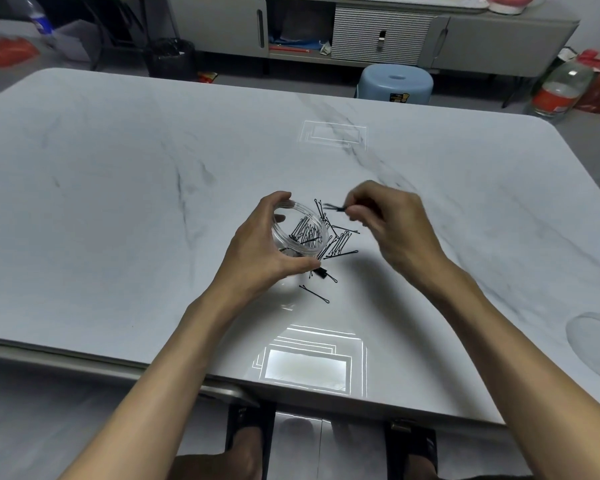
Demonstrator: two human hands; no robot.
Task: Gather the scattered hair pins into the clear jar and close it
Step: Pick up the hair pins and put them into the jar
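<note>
1. The left hand [260, 247] grips the clear jar [280, 238], its fingers [280, 197] curled round the wall. The jar is tilted with its mouth toward the right hand. The hand covers its left side and base, so whether it touches the worktop [118, 202] cannot be told.
2. Inside the jar lie black hair pins [307, 233], too tangled to count.
3. The right hand [395, 223] is blurred. Its fingers pinch a dark hair pin [331, 207] just right of the jar mouth; whether it is 1 pin or more cannot be told.
4. A heap of pins [342, 241] lies on the worktop just beside the jar, partly hidden behind it.
5. 1 single pin [314, 294] lies apart, nearer the person. A small black thing [321, 273] beside the left thumb is unclear.
6. A clear round disc [596, 344] lies at the right edge, cut off by the frame.
</note>
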